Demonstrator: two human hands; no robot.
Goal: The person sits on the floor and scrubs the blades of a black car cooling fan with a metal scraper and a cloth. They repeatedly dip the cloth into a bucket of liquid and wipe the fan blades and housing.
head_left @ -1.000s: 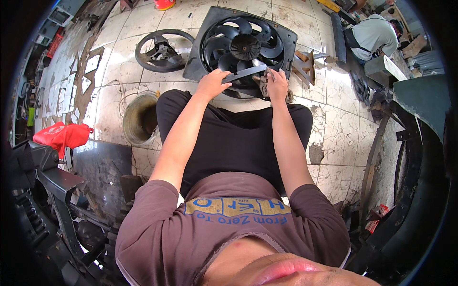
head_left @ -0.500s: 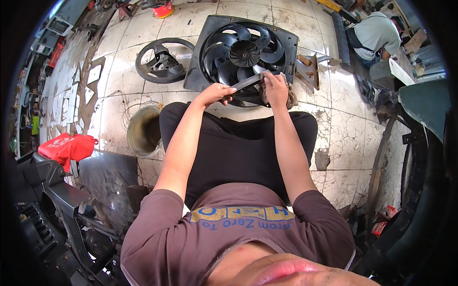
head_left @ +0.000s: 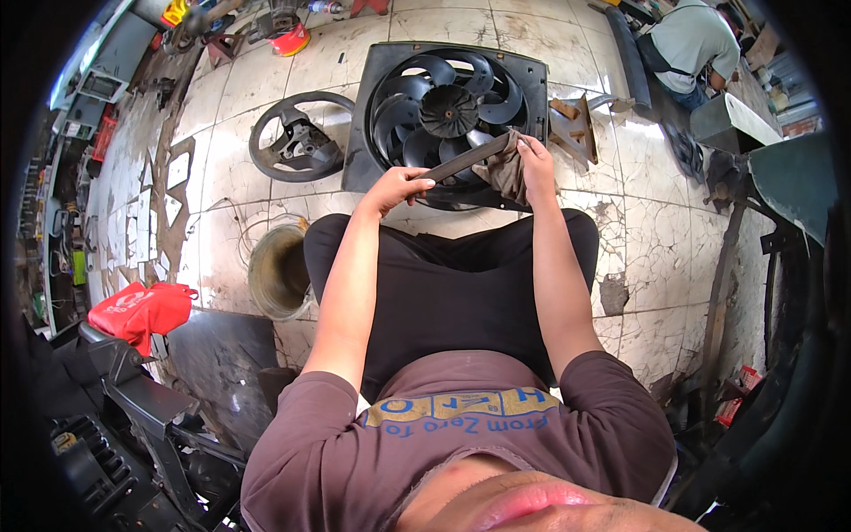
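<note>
While held, the dark bar point(head_left: 470, 158) slants up rightward.

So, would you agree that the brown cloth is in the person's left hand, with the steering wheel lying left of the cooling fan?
Not quite: the head view shows the brown cloth in the right hand; the left hand holds one end of the flat strip. The steering wheel does lie left of the cooling fan.

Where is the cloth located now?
In the head view, the cloth is in the right hand, at the right end of the strip, overlapping the lower right of the fan.
</note>
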